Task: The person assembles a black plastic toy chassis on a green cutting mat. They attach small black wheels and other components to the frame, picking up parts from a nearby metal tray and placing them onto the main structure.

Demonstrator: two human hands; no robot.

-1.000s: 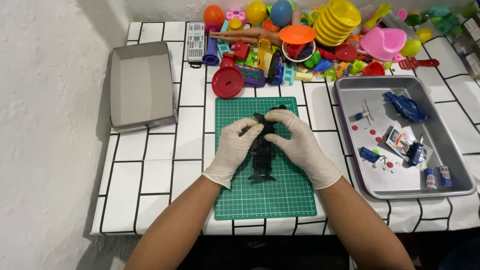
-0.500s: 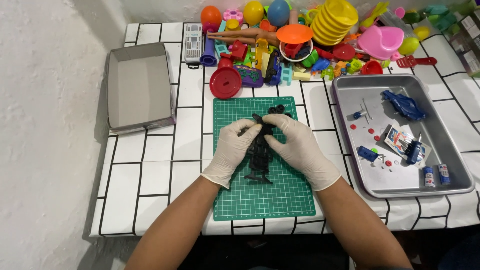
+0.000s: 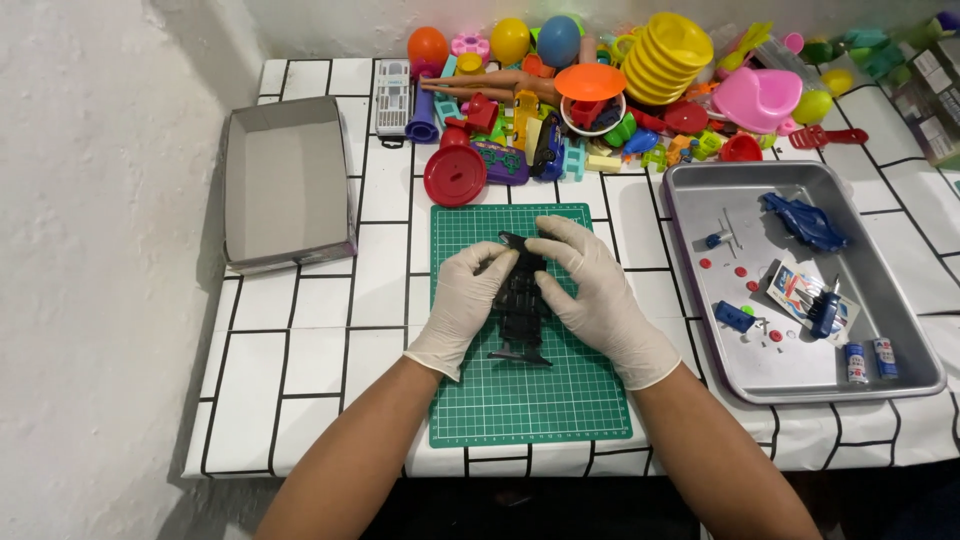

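Note:
A black plastic toy chassis (image 3: pixel 522 305) lies lengthwise on the green cutting mat (image 3: pixel 520 400). Both my hands wear white gloves and grip it from either side. My left hand (image 3: pixel 465 305) holds its left flank, fingers curled at the upper end. My right hand (image 3: pixel 590 295) covers its right flank, fingers reaching over the top end. The lower end of the chassis shows between my wrists; the rest is partly hidden by my fingers.
A metal tray (image 3: pixel 905 340) on the right holds a blue toy car shell (image 3: pixel 805 222), small screws, red caps, batteries and a small screwdriver. An open grey box (image 3: pixel 285 185) sits at the left. A heap of colourful plastic toys (image 3: pixel 620 90) lines the back, with a red round lid (image 3: pixel 455 178).
My hands have shifted slightly on the chassis, the fingers working at its upper end. The chassis stays in the same spot on the mat.

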